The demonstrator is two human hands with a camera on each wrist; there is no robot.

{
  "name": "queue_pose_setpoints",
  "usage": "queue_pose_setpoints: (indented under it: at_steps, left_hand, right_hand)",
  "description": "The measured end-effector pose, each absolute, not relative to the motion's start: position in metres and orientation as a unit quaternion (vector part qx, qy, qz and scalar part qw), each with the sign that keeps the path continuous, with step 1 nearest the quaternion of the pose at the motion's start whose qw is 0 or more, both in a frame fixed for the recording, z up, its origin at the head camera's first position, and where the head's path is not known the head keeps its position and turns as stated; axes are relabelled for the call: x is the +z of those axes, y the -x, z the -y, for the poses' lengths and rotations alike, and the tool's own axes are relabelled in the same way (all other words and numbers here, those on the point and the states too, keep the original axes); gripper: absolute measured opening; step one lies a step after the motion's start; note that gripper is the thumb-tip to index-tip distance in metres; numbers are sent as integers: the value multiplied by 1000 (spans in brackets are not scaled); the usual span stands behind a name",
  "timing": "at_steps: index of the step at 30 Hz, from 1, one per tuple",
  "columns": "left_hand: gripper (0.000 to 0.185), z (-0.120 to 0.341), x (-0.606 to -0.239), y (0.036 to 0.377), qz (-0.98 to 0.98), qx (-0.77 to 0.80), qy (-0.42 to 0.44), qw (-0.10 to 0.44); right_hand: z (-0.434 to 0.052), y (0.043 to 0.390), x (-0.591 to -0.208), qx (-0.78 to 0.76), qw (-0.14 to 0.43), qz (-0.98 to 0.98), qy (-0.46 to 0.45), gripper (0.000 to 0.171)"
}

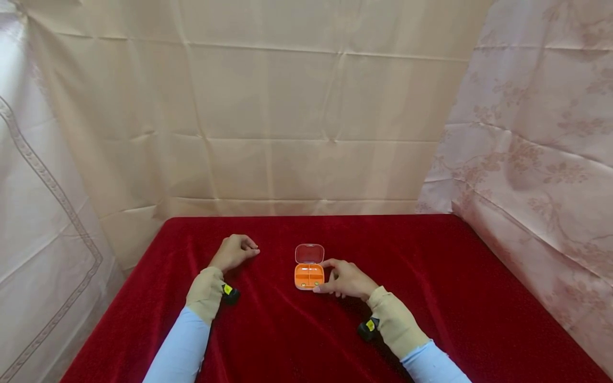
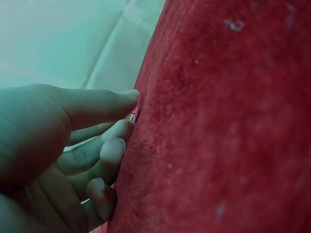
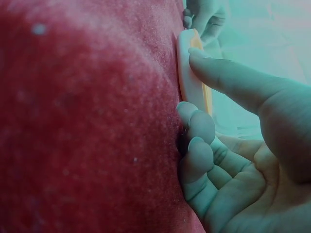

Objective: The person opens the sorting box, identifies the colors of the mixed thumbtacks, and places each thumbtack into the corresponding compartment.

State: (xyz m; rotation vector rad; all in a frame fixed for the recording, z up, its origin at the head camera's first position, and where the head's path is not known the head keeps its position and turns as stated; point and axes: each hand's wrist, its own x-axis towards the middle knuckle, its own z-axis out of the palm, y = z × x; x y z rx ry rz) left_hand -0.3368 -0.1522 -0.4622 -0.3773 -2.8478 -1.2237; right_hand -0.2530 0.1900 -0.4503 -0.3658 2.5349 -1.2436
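An orange pill box [image 1: 303, 276] lies on the red cloth, its clear lid [image 1: 309, 254] raised and tilted back. Dividers split the tray, and a small shiny greenish piece [image 1: 316, 284] sits in its front right part, with a similar one at front left. My right hand [image 1: 348, 279] grips the box's right side, thumb at the near corner and index finger at the far one. Left of the box, my left hand [image 1: 233, 252] is low over the cloth, pinching a tiny coloured piece [image 2: 134, 115] between thumb and index finger. The fingertips hide most of that piece.
Red velvety cloth [image 1: 268, 340] covers the table. A beige curtain [image 1: 306, 106] hangs behind its far edge, with pale patterned curtains at both sides. Each wrist wears a small black camera [image 1: 231, 294].
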Motion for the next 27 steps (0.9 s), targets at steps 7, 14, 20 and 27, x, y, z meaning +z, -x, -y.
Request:
queue_pose_setpoints:
  at_steps: [7, 14, 20, 27]
  left_hand:
    - [7, 153, -462, 336, 916, -382, 118, 11]
    - [10, 154, -461, 335, 922, -369, 112, 23]
    - [10, 157, -460, 334, 926, -362, 108, 27]
    - [16, 156, -460, 334, 911, -404, 84, 18]
  right_hand:
    - [-190, 254, -450, -434, 151, -879, 124, 70]
    - [-191, 254, -450, -429, 151, -882, 120, 71]
    - [-191, 253, -450, -434, 149, -880, 126, 71]
    - [-191, 254, -450, -428, 150, -883, 121, 70]
